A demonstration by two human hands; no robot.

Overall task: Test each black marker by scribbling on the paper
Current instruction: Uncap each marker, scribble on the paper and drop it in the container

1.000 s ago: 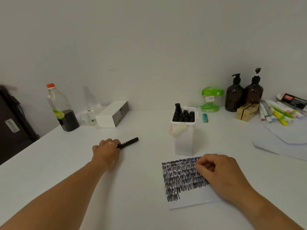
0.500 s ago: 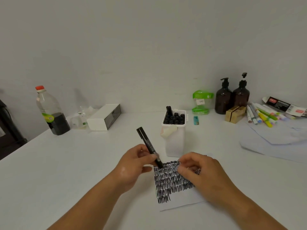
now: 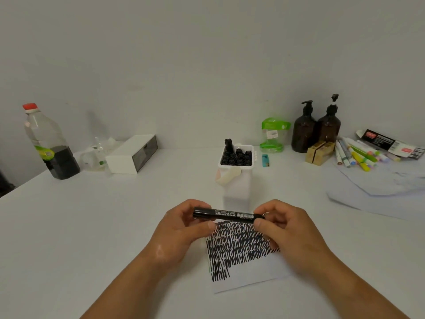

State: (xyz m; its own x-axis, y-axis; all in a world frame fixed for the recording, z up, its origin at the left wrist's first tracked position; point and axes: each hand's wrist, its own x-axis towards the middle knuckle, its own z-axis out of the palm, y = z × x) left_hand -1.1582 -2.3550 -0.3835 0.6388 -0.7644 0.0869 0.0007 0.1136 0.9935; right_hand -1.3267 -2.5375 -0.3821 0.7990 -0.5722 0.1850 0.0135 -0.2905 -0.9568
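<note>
Black scribbles (image 3: 236, 245) fill the upper part of the sheet of paper (image 3: 250, 277), which lies flat on the white table (image 3: 92, 226). Just above the paper's top edge, a black marker (image 3: 227, 215) is held level and crosswise between both hands. The left hand (image 3: 181, 233) pinches its left end with thumb and curled fingers. The right hand (image 3: 292, 236) pinches the right end the same way, hiding that tip.

At 12 o'clock from the marker stands a white container (image 3: 236, 189) packed with capped black markers (image 3: 238, 156), 1 of them poking up higher at its rear left. A teal lighter (image 3: 265, 160) lies at 3 o'clock of the container's rim. Far off at 10 o'clock stand a red-capped bottle (image 3: 50, 143) of dark liquid and a white box (image 3: 131, 154). At 2 o'clock are a green-lidded jar (image 3: 273, 134), 2 brown pump bottles (image 3: 303, 130) and a heap of coloured markers (image 3: 358, 155).
</note>
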